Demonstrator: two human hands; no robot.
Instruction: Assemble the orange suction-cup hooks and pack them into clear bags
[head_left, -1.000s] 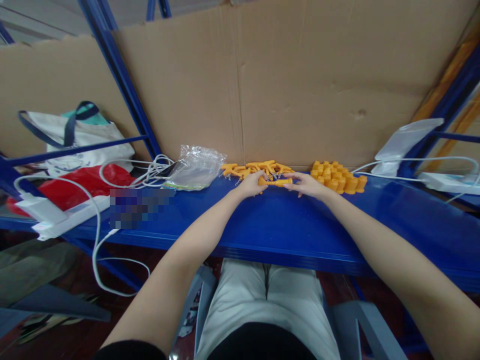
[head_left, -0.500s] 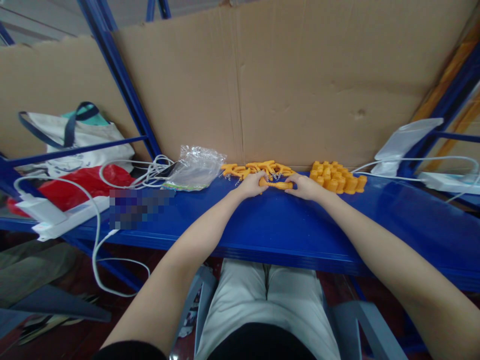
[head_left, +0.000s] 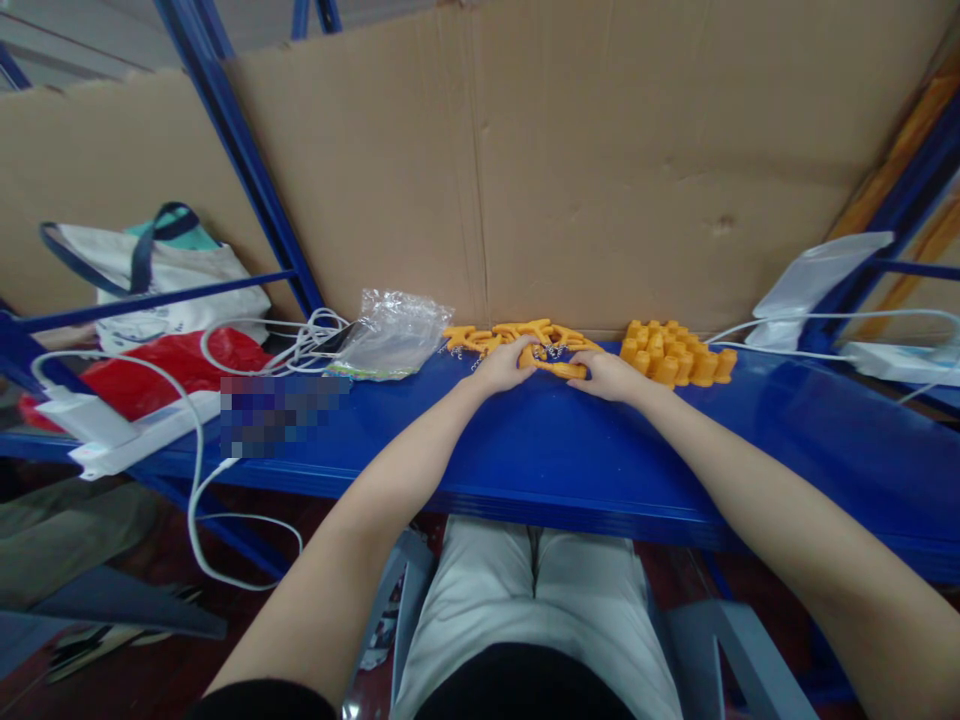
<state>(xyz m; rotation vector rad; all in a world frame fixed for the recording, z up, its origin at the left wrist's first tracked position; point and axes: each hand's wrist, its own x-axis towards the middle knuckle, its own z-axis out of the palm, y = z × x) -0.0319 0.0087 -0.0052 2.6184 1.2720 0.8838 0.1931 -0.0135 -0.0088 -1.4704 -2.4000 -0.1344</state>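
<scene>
The orange piece (head_left: pixel 559 367) lies gripped between left hand (head_left: pixel 504 367) and right hand (head_left: pixel 611 375).

No word, brand or number is legible: the orange piece (head_left: pixel 564 369) over the blue shelf (head_left: pixel 570 440) shows no readable mark, and dark print on the white tote bag (head_left: pixel 176 285) is too small to read.

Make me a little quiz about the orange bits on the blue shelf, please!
1. True or false: the left hand and right hand both hold one orange piece.
2. What lies just left of the orange forked pieces? A) clear plastic bag B) a cup C) a book
3. Fill in: the orange caps sit nearer the ___ hand.
Key: 1 true; 2 A; 3 right.
</scene>
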